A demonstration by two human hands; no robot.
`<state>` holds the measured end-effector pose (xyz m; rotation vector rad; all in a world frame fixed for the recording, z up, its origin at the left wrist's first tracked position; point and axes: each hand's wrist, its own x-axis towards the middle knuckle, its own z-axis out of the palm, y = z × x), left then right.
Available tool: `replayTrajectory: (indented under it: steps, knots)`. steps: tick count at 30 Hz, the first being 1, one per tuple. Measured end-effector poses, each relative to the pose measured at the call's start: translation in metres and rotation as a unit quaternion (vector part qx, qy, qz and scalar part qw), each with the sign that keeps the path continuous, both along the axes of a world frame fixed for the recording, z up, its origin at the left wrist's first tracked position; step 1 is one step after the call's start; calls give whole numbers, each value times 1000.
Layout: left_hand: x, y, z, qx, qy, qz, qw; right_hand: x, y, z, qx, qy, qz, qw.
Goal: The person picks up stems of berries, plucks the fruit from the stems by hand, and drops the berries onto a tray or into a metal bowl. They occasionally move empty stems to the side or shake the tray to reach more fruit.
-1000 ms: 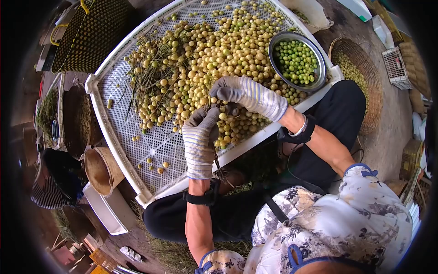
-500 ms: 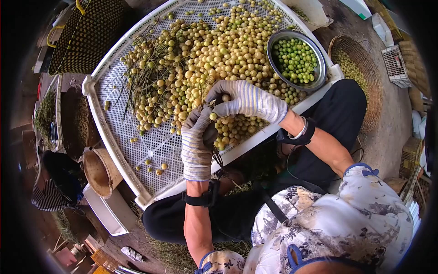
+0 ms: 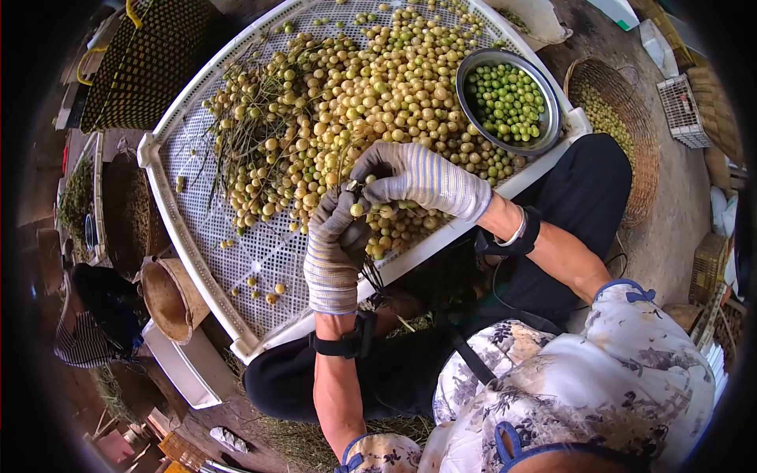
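Observation:
Gloved in striped grey knit, my left hand [image 3: 331, 260] is closed around a bunch of thin twigs [image 3: 371, 274], whose ends hang out below the fist. A small round yellow-green fruit [image 3: 356, 210] shows beside its fingers. My right hand [image 3: 418, 181], in a matching glove, meets it from the right, thumb and forefinger pinched at a small fruit [image 3: 352, 186] by the twig tips; the fingers partly hide it. Under both hands lies a heap of yellowish round fruits [image 3: 394, 102] on a white perforated tray [image 3: 189, 181]. Stemmed bunches [image 3: 252, 134] lie at the heap's left.
A metal bowl [image 3: 511, 147] of green fruits stands on the tray's right side. Beyond it is a wicker basket [image 3: 643, 165] with more fruits. At left are a woven bag [image 3: 150, 71], a tan bucket [image 3: 169, 296], a white bin [image 3: 185, 370] and another person's striped sleeve [image 3: 83, 339].
Both hands have shifted slightly left in view, still together at the twigs. The right fingertips have drawn in closer to the left ones. The heap looks the same.

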<state>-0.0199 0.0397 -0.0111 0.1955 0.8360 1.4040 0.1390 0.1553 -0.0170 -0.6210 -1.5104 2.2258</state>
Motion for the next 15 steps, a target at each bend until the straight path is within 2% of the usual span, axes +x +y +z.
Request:
replayTrajectory:
  steps: [2, 3, 7, 10, 11, 15]
  knots:
    - [-1, 0, -2, 22, -24, -6, 999, 2, -1, 5, -118, 14, -34, 992]
    - [0, 1, -1, 38, -41, -9, 998, -2, -1, -3, -217, 104, -58, 969]
    - [5, 3, 6, 33, -54, 0, 998, 4, 4, -5, -184, 55, -64, 979]
    - [5, 3, 5, 18, -7, 11, 1000, 8, 6, 15, -16, -17, -9, 1000]
    - [4, 4, 3, 10, 17, 19, 1000, 4, 5, 21, 25, -93, -9, 995]
    - [2, 4, 0, -3, 52, 8, 999, 2, 0, 12, -9, -49, -23, 999]
